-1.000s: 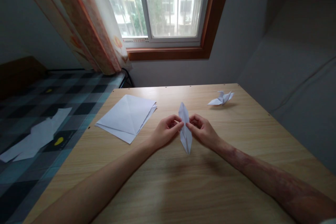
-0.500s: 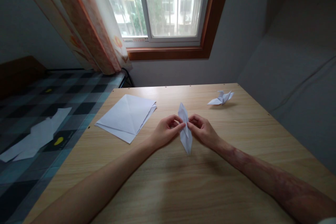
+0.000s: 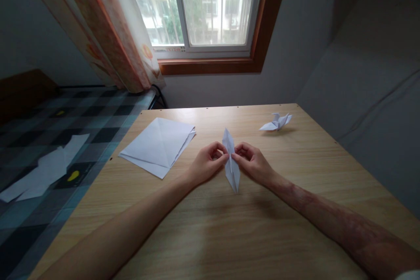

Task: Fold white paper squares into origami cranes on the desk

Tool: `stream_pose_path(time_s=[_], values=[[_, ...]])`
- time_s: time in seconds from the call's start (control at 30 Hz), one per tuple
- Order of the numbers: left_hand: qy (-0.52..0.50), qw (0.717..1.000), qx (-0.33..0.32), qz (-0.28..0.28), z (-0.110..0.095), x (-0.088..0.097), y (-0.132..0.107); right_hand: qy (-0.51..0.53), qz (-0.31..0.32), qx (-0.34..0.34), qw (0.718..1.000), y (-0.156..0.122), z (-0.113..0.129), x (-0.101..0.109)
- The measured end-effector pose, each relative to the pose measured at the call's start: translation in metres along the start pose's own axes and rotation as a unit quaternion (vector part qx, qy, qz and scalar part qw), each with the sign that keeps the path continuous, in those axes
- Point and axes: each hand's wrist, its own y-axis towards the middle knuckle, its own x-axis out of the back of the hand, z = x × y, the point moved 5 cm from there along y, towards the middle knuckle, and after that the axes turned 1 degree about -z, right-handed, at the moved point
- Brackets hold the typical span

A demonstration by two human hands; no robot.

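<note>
A narrow, diamond-shaped piece of folded white paper (image 3: 233,175) is held up over the table between my two hands, its long points facing away from and toward me. My left hand (image 3: 211,159) pinches its left side near the middle with thumb and fingers. On the opposite side my right hand (image 3: 252,161) pinches it in the same way, with the thumb on the central crease. The fingertips behind the paper are partly hidden.
A stack of square white sheets (image 3: 159,142) lies left on the wooden table (image 3: 197,236). A folded paper crane (image 3: 277,122) stands at the far right. Paper scraps (image 3: 49,170) rest on the checked bed (image 3: 19,232) beside the table. A window (image 3: 216,8) is beyond.
The folded paper has turned slightly and looks a little narrower between my fingers. My right thumb has shifted slightly left onto the crease. Everything else stays in place.
</note>
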Motion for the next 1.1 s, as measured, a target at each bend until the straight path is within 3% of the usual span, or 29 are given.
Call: stream_pose_path(time_s=[0.4, 0.77, 0.9, 1.1], values=[[0.018, 1.0, -0.002, 0.009, -0.003, 0.0, 0.0, -0.014, -0.008, 0.001, 1.0, 0.001, -0.003, 0.002], [-0.054, 0.999, 0.001, 0.007, 0.005, 0.0, 0.002, 0.108, -0.01, -0.046, 0.993, 0.002, -0.014, 0.0], [-0.088, 0.996, -0.025, -0.004, 0.006, 0.001, 0.004, 0.133, -0.006, -0.057, 0.989, 0.002, -0.018, -0.001], [-0.059, 0.997, -0.048, -0.008, 0.007, 0.002, 0.004, 0.119, 0.012, -0.018, 0.993, 0.004, -0.011, -0.001]])
